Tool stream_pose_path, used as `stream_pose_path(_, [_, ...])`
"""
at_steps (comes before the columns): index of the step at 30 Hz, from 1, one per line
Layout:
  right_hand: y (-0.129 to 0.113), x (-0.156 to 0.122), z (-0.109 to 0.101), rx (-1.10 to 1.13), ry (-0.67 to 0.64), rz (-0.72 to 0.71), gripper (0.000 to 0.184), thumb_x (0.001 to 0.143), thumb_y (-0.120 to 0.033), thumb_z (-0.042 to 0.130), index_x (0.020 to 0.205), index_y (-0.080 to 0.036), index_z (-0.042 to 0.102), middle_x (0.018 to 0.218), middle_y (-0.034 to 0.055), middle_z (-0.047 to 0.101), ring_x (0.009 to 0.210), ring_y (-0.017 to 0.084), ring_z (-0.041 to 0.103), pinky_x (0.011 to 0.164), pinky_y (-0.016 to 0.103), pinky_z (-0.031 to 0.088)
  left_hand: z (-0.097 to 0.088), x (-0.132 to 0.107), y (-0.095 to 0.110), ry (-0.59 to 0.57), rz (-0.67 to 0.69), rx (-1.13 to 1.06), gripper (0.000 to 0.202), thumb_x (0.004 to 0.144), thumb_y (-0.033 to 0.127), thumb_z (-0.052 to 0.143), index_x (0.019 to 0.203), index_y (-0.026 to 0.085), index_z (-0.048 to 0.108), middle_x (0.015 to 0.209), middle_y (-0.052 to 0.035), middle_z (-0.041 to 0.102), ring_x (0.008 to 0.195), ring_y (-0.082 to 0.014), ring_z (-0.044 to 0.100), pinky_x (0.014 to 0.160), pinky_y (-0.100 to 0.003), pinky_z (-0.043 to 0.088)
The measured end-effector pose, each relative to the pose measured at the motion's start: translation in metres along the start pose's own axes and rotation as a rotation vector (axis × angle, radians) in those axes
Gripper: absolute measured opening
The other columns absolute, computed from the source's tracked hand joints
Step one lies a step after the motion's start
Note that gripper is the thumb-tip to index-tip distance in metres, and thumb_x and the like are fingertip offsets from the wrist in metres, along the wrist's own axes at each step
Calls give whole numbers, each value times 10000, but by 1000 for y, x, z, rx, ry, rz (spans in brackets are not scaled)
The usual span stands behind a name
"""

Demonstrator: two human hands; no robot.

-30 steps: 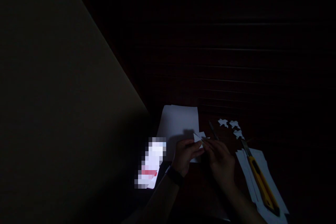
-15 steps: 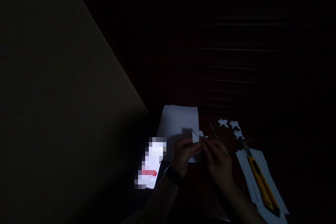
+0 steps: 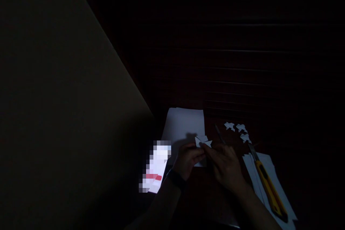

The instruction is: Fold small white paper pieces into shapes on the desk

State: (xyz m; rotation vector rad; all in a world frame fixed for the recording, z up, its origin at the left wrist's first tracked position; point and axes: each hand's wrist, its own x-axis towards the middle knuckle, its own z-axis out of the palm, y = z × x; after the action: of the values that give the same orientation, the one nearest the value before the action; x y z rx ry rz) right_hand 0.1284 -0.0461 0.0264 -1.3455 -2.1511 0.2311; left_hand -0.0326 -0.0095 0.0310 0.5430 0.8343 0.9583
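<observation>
The scene is very dark. My left hand (image 3: pixel 188 159) and my right hand (image 3: pixel 223 163) meet over a dark table, fingers pinched on a small folded white paper piece (image 3: pixel 203 141). A dark band sits on my left wrist. The piece is held just above the near edge of a white paper sheet (image 3: pixel 184 124). Three finished small folded white shapes (image 3: pixel 237 130) lie to the right of my hands.
A yellow utility knife (image 3: pixel 268 186) lies on white paper strips (image 3: pixel 269 172) at the right. A thin dark pen-like stick (image 3: pixel 219 133) rests beside my right hand. A lit phone screen (image 3: pixel 156 167) glows at the left. A large tan board (image 3: pixel 54 97) fills the left side.
Both hands have shifted slightly, and the folded paper piece has turned between my fingers; it now shows pointed wings. Nothing else on the table has moved.
</observation>
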Motion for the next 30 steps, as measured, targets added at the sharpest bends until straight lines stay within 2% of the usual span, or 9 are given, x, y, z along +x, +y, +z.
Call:
stream_pose_path(5, [-4, 3, 4, 219, 169, 154, 442, 818, -179, 532, 1245, -292, 515, 1014, 55, 647, 966, 235, 554, 808, 407, 456, 7, -4, 8, -16, -16, -1, 281, 714, 284, 664, 956, 141, 654, 1051, -121, 640, 895, -232, 626, 766, -370, 510])
stream_pose_path(11, [-12, 8, 4, 573, 250, 400, 253, 799, -237, 591, 1044, -264, 652, 988, 54, 656, 884, 212, 627, 773, 364, 517, 15, -5, 6, 102, 43, 82, 392, 617, 320, 755, 960, 165, 647, 982, -97, 652, 855, -222, 626, 695, -348, 528])
stream_pose_path(14, [-11, 9, 4, 680, 289, 539, 254, 768, -280, 636, 1017, -232, 652, 953, 61, 693, 874, 234, 650, 803, 401, 512, 15, -4, 4, 105, 104, 116, 397, 626, 335, 747, 967, 161, 642, 972, -94, 649, 835, -213, 623, 684, -349, 538])
stream_pose_path(17, [-8, 8, 5, 755, 308, 642, 293, 756, -296, 648, 1035, -212, 635, 916, 68, 713, 866, 248, 663, 814, 425, 508, 14, -2, 1, 124, 147, 205, 424, 646, 338, 732, 1014, 158, 625, 848, -68, 650, 722, -172, 617, 641, -331, 549])
stream_pose_path(19, [-6, 8, 5, 779, 309, 674, 279, 751, -300, 650, 1013, -204, 642, 909, 72, 715, 858, 249, 666, 806, 421, 511, 14, -1, 0, 144, 186, 279, 444, 660, 340, 721, 1051, 160, 612, 807, -57, 638, 675, -156, 603, 584, -298, 549])
stream_pose_path(22, [-2, 8, 4, 809, 297, 703, 281, 736, -310, 663, 991, -193, 646, 865, 71, 722, 811, 245, 674, 776, 411, 519, 16, -3, 2, 123, 216, 320, 437, 671, 342, 708, 1061, 170, 615, 906, -72, 628, 713, -167, 605, 563, -282, 551])
stream_pose_path(26, [3, 9, 3, 915, 275, 729, 344, 714, -314, 682, 1023, -177, 625, 841, 78, 723, 759, 244, 677, 721, 404, 538, 17, -7, 8, 6, 80, 202, 483, 654, 299, 729, 1107, 190, 600, 932, -70, 623, 756, -191, 631, 700, -375, 551])
stream_pose_path(30, [6, 9, 4, 1000, 227, 714, 342, 706, -314, 686, 1013, -175, 628, 841, 80, 722, 742, 247, 679, 692, 403, 550, 14, -9, 9, -23, 21, 140, 664, 637, 215, 746, 1246, 242, 484, 905, -67, 634, 811, -227, 646, 758, -426, 521])
